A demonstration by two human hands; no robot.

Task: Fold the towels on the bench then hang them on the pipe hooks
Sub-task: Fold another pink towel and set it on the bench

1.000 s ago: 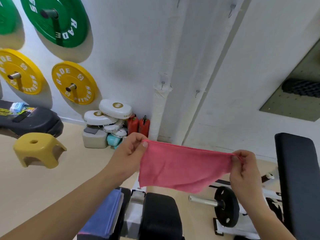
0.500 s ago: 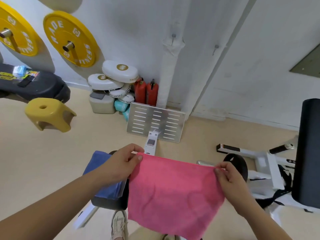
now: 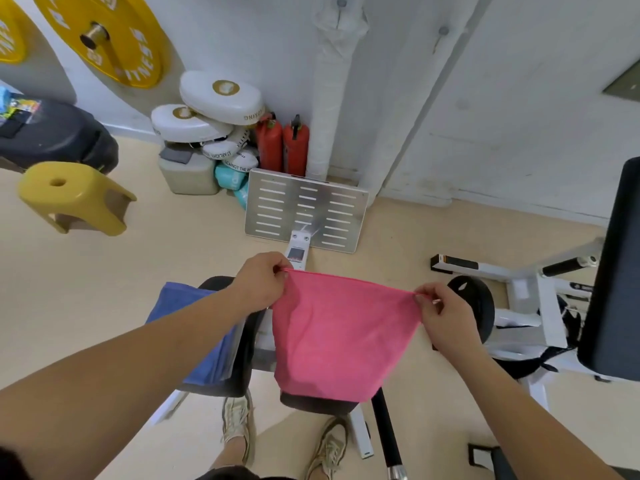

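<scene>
I hold a pink towel (image 3: 341,336) stretched out by its two top corners over the black padded bench (image 3: 242,358). My left hand (image 3: 261,284) pinches the left corner and my right hand (image 3: 440,315) pinches the right one. The towel hangs down flat and covers the right bench pad, with its lower edge near that pad's front. A blue towel (image 3: 204,337) lies draped on the left pad, partly behind my left forearm. A white wrapped pipe (image 3: 330,98) runs up the wall, with a hook (image 3: 341,5) near its top.
A slotted metal footplate (image 3: 304,209) stands ahead of the bench. Two red extinguishers (image 3: 282,145), white pads (image 3: 207,109) and a yellow stool (image 3: 74,199) sit to the left. Weight machine frame and plate (image 3: 474,306) are at the right. My shoes (image 3: 239,420) stand below.
My view tipped down from the wall to the bench. Both hands lowered the pink towel, still stretched between them, until it hangs over the right bench pad.
</scene>
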